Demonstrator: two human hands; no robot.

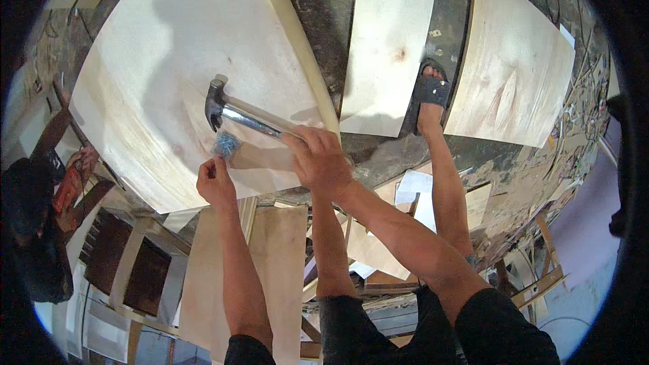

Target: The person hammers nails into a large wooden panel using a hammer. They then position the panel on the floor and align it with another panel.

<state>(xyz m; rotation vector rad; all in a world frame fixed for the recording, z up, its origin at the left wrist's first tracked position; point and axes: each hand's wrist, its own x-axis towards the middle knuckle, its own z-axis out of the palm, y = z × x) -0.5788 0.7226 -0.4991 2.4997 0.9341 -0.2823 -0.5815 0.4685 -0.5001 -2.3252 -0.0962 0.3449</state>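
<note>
Two bare hands work at the near edge of a large pale plywood panel (pixel 169 61); the right hand (pixel 323 162) is closed in a fist around the handle of a claw hammer (pixel 240 113), gripping it at the end farthest from the head; the metal shaft runs up and to the left from that hand, and the dark hammer head sits over the panel, its face pointing down toward a small blue object (pixel 226 143) lying on the wood; whether the head touches the blue object cannot be told from this view. The left hand (pixel 215 182) sits at the panel's near edge, just below and beside the blue object, fingers drawn together in a pinch; what is pinched is too small to make out, possibly a nail. A pale wooden strip (pixel 297 40) runs along the panel's right edge, passing just above the right hand. Beyond it, on the dark floor (pixel 331 20), lie two further plywood sheets, a narrow sheet (pixel 389 40) and a wider sheet (pixel 514 67) to the right; between these two stands the person's foot in a dark sandal (pixel 431 91). Below the panel, a lower plywood board (pixel 270 263) and wooden frame pieces (pixel 128 263) are visible.
</note>
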